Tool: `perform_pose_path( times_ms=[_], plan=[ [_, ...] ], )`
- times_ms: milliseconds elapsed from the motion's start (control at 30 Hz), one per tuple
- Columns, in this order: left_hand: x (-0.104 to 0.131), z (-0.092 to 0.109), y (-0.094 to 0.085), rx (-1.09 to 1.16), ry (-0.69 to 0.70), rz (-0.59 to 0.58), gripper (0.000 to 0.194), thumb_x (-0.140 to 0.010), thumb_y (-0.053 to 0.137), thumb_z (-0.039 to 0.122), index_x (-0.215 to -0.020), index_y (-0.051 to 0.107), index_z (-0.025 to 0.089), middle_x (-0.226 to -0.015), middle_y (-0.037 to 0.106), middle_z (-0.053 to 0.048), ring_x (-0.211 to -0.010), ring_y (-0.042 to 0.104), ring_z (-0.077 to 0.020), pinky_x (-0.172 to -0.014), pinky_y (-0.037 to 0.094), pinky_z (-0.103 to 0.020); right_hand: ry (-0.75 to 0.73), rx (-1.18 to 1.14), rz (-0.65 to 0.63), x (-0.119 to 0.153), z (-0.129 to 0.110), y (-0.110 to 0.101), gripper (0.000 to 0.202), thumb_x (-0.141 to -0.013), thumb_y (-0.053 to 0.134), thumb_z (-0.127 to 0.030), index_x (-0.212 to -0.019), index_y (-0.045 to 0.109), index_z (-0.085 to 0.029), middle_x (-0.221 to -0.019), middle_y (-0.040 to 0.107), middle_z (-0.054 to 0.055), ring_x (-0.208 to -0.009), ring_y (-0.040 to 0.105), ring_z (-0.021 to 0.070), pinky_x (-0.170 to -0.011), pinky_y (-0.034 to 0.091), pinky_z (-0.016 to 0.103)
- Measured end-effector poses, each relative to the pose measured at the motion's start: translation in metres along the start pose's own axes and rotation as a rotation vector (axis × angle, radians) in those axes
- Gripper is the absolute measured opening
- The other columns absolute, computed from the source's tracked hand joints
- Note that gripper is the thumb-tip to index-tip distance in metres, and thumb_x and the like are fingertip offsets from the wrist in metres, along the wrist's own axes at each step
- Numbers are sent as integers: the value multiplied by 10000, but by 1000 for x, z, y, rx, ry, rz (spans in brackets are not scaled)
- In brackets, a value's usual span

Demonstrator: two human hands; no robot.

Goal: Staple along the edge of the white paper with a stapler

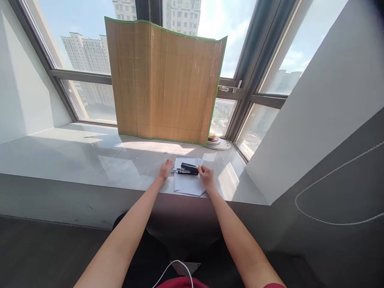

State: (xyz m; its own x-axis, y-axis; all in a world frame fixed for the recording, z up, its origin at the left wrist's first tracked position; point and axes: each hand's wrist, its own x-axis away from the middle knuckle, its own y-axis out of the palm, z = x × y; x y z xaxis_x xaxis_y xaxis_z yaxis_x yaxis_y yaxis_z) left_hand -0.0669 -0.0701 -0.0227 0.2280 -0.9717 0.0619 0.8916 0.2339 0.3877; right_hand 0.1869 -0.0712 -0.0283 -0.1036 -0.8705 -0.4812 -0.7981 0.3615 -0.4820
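We are stretching both bare arms forward, our left forearm (133, 222) slanting inward from the lower left and our right forearm (237, 236) slanting inward from the lower right. Our hands are facing each other with a gap between them, the left hand (165, 169) reaching slightly farther forward. Our left fingers are pointing forward and inward, looking loosely bent, while our right hand (206, 176) is curling its fingers inward. Both hands are appearing too small for us to tell how firmly they are closing.
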Motion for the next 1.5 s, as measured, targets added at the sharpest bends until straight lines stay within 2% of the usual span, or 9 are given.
perform_pose_path(
  times_ms=[167, 300, 467, 767, 933, 1067, 1233, 1367, 1500],
  plan=[
    [0, 6, -9, 267, -103, 68, 530, -1116, 339, 480, -1400, 606, 121, -1557, 557, -236, -1499, 513, -279, -1238, 446, -427, -202, 25, -70, -9, -6, 3, 333, -920, 635, -548, -932, 731, -230, -961, 693, 66, -916, 592, 232, -865, 462, 345],
    [4, 12, -23, 536, -206, 6, 652, -1113, 246, 483, -1506, 515, 37, -1544, 550, -278, -1402, 611, -288, -1160, 533, -421, -243, 100, -276, -15, -19, 12, 259, -834, 739, -391, -1037, 741, -230, -1017, 705, 69, -978, 611, 264, -917, 476, 398],
    [6, 13, -30, 671, -197, -18, 654, -1112, 217, 467, -1513, 509, 40, -1483, 602, -269, -1324, 664, -282, -1077, 589, -427, -444, 185, -127, 12, -56, 21, 156, -932, 666, -288, -1051, 743, -224, -973, 646, 88, -981, 541, 279, -875, 459, 394],
    [11, 14, -26, 697, -197, -89, 734, -1114, 145, 518, -1452, 569, 23, -1376, 683, -261, -1288, 689, -331, -1095, 566, -505, -879, 413, -326, 45, -78, 49, 524, -999, 446, -59, -1372, 701, -325, -1053, 676, 100, -1075, 557, 257, -991, 399, 422],
    [12, 14, -26, 756, -173, -45, 662, -1130, 179, 443, -1483, 543, 17, -1370, 693, -258, -1256, 716, -295, -1070, 593, -447, -771, 355, -223, 45, -76, 44, 483, -982, 483, -87, -1308, 743, -331, -1049, 681, 97, -1074, 572, 259, -1009, 385, 425],
    [11, 12, -28, 779, -178, -65, 625, -1139, 198, 421, -1511, 520, 36, -1403, 683, -237, -1237, 727, -252, -1069, 600, -394, -397, 225, 41, 36, -73, 32, 307, -959, 592, -276, -1196, 788, -262, -979, 681, 99, -989, 602, 283, -921, 424, 408],
    [10, 8, -30, 742, -256, -153, 643, -1131, 258, 475, -1490, 532, 18, -1450, 644, -261, -1264, 712, -301, -1067, 604, -425, -10, 87, 20, 11, -38, 19, 328, -831, 701, -437, -1056, 820, -232, -923, 710, 72, -784, 628, 254, -732, 430, 350],
    [10, 7, -31, 707, -262, -171, 672, -1125, 242, 504, -1486, 538, 21, -1474, 624, -269, -1287, 699, -305, -1079, 594, -426, 24, 104, -67, -1, -18, 12, 310, -780, 758, -403, -1033, 812, -233, -976, 743, 77, -845, 660, 277, -791, 467, 379],
    [11, 10, -30, 689, -264, -215, 594, -1117, 296, 418, -1471, 540, 8, -1443, 652, -257, -1283, 700, -296, -1086, 584, -411, -80, 296, 9, 4, -47, 19, 390, -762, 818, -266, -1147, 788, -221, -1147, 743, 153, -1094, 616, 366, -897, 464, 456]
  ],
)
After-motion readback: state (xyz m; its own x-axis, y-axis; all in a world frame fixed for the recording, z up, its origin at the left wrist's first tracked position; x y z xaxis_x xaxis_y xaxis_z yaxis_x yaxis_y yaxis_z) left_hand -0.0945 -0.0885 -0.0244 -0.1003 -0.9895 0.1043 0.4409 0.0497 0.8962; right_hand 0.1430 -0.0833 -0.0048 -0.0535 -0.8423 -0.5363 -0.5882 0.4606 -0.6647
